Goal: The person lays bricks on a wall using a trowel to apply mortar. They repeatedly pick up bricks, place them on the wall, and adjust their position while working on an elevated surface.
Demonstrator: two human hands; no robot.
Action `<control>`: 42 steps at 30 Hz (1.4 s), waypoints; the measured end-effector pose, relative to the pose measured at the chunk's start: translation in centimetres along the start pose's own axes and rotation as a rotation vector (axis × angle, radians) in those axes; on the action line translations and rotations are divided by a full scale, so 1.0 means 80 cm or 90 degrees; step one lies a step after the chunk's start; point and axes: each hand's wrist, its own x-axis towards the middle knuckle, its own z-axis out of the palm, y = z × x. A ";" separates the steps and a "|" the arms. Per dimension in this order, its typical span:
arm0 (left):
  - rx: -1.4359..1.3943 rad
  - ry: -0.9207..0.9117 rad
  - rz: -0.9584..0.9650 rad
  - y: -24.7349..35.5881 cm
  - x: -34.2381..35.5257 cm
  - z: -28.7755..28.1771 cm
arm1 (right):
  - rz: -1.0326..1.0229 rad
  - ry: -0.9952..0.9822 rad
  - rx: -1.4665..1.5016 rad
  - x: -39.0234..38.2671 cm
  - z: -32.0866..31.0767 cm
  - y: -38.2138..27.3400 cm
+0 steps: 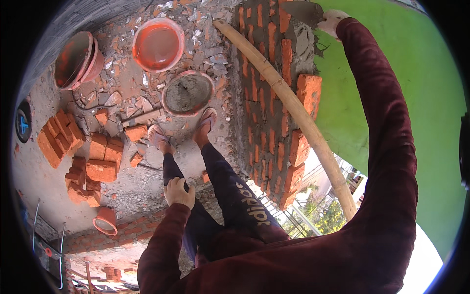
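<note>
My right hand (pixel 333 23) reaches out at the top right, beside the far end of the brick wall (pixel 267 98) and against the green wall. Its fingers are closed. A smooth dark grey patch next to them could be a trowel blade or wet mortar; I cannot tell which. Rough grey mortar (pixel 304 46) covers the bricks just below it. My left hand (pixel 179 192) rests on my left leg near the knee, fingers spread over the dark trousers and holding nothing. Along the mortar's lower side sits a whole orange brick (pixel 309 93).
A bamboo pole (pixel 279 83) slants across the brick wall. Near my feet are a basin of mortar (pixel 187 93), a red-rimmed basin (pixel 158 45), stacked basins (pixel 78 61), a hammer (pixel 142 118) and loose bricks (pixel 101 170). Rubble covers the ground; a small bucket (pixel 105 221) lies tipped.
</note>
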 end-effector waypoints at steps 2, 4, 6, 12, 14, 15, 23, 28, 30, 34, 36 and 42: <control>-0.014 -0.003 -0.029 0.000 -0.006 -0.001 | -0.040 0.033 0.043 -0.054 -0.003 -0.028; -0.029 -0.018 -0.047 0.004 -0.006 -0.006 | -0.103 0.045 0.114 -0.142 0.012 -0.052; -0.001 0.001 -0.029 0.003 -0.010 -0.003 | -0.214 0.118 0.175 -0.188 0.079 -0.076; 0.012 -0.040 0.001 -0.013 -0.005 -0.013 | -0.271 -0.138 0.171 -0.168 0.296 -0.291; 0.027 -0.054 0.002 -0.015 -0.006 -0.019 | -0.273 -0.114 0.191 -0.137 0.354 -0.365; 0.037 -0.048 0.011 -0.022 -0.010 -0.014 | -0.260 -0.114 0.209 -0.121 0.376 -0.395; 0.040 -0.090 0.025 -0.035 -0.011 -0.018 | -0.345 -0.277 0.355 -0.057 0.526 -0.540; 0.059 -0.139 -0.008 -0.046 -0.020 -0.013 | -0.165 -0.635 1.204 -0.110 0.506 -0.589; 0.055 -0.144 -0.010 -0.044 -0.015 -0.016 | -0.062 -0.551 1.305 -0.141 0.482 -0.606; 0.036 -0.131 0.008 -0.047 -0.010 -0.024 | 0.034 -0.418 1.396 -0.150 0.482 -0.623; 0.044 -0.139 0.001 -0.047 -0.009 -0.026 | 0.025 -0.402 1.400 -0.158 0.494 -0.618; 0.042 -0.154 0.012 -0.052 -0.003 -0.032 | -0.018 -0.376 1.343 -0.169 0.535 -0.578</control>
